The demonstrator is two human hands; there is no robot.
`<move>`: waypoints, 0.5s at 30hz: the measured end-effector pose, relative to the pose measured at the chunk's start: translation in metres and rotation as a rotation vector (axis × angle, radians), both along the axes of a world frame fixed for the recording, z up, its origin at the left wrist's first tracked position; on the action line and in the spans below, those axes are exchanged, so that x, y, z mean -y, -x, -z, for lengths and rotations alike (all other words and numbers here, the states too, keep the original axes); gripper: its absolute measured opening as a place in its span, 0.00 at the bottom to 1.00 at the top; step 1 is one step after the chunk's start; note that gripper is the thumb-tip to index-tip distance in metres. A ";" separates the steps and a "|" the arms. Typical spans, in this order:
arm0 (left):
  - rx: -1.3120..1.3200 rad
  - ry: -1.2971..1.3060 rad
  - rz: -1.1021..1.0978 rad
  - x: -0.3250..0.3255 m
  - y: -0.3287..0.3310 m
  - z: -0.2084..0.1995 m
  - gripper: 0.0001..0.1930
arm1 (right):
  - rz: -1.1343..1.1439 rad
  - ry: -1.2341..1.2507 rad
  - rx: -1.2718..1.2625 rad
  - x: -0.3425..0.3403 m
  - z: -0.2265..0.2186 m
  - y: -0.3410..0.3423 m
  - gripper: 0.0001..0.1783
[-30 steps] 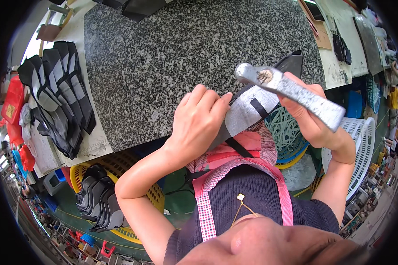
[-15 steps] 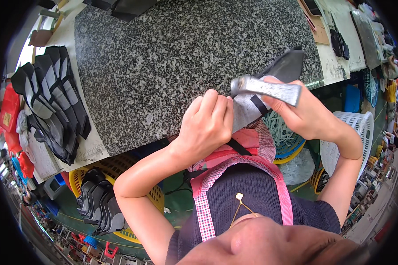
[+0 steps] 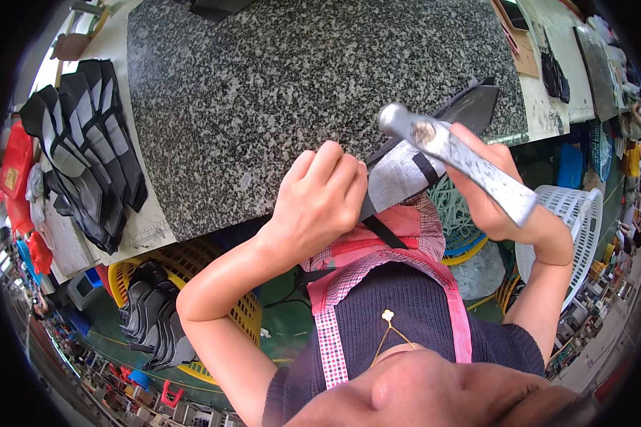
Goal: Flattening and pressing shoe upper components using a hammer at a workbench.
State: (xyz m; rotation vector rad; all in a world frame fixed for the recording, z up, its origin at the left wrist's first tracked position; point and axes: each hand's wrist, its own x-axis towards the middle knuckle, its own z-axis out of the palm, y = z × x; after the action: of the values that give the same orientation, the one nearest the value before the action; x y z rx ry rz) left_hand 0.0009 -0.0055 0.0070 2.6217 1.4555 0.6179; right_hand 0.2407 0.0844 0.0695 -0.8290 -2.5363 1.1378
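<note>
A steel hammer [image 3: 457,158] is in my right hand [image 3: 486,181], its head raised over the near edge of the stone slab; my fingers wrap round the handle, which the head and hand mostly hide. Under it lies a dark grey and light grey fabric piece [image 3: 400,173] with a short black strap, slanting up to the right to a pointed dark end. My left hand [image 3: 322,188] is closed at the left end of this piece, its fingertips curled down and pinching its edge against the slab.
The speckled stone slab [image 3: 263,85] covers the worktable. Similar grey-black pieces [image 3: 92,153] are stacked on its left. Below sits a yellow basket [image 3: 246,313] of more pieces [image 3: 153,317]; a white basket [image 3: 584,228] stands right, near a container of pale strips [image 3: 452,210].
My right hand has lifted the hammer, and its head now shows more fully, above and right of where it was. My left hand stays at the fabric piece.
</note>
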 end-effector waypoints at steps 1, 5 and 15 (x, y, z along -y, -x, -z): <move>0.002 -0.001 0.007 -0.003 0.002 0.001 0.11 | 0.035 0.221 -0.033 0.007 0.001 0.001 0.15; 0.196 0.197 0.016 -0.014 0.018 -0.005 0.11 | -0.087 0.207 0.279 0.014 0.016 0.003 0.14; 0.225 0.307 -0.060 -0.007 0.028 -0.008 0.06 | -0.122 0.202 0.249 0.021 0.013 0.022 0.10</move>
State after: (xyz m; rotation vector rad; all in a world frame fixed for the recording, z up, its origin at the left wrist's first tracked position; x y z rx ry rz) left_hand -0.0270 0.0012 0.0145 2.2077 1.4355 0.6167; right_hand 0.2189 0.0639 0.0565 -0.9272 -2.7374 1.4295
